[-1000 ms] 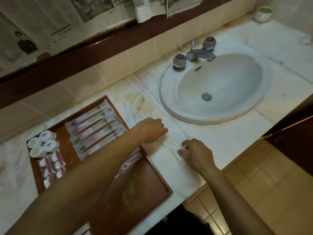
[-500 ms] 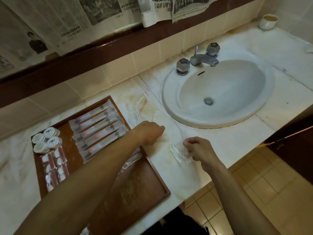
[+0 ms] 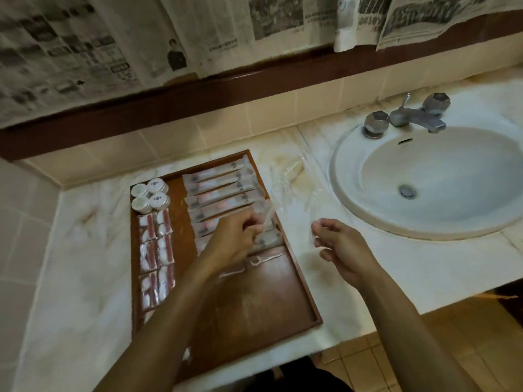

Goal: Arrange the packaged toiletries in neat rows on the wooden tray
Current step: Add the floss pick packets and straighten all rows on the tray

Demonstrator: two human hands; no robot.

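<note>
One clear packet point(image 3: 267, 219) pinched in left hand point(image 3: 236, 241), over wooden tray point(image 3: 285, 290) near its right rim, long axis tilted across toothbrush row point(image 3: 223, 195). Right hand point(image 3: 343, 250) right of tray, apparently gripping another clear packet.

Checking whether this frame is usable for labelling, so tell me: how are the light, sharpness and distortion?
Head view: dim, warm light; the newspaper is smeared and unreadable; wide-angle bend curves the counter and sink; clear packets almost vanish against the marble; the tray and both hands, left and right, stay fairly sharp.
</note>
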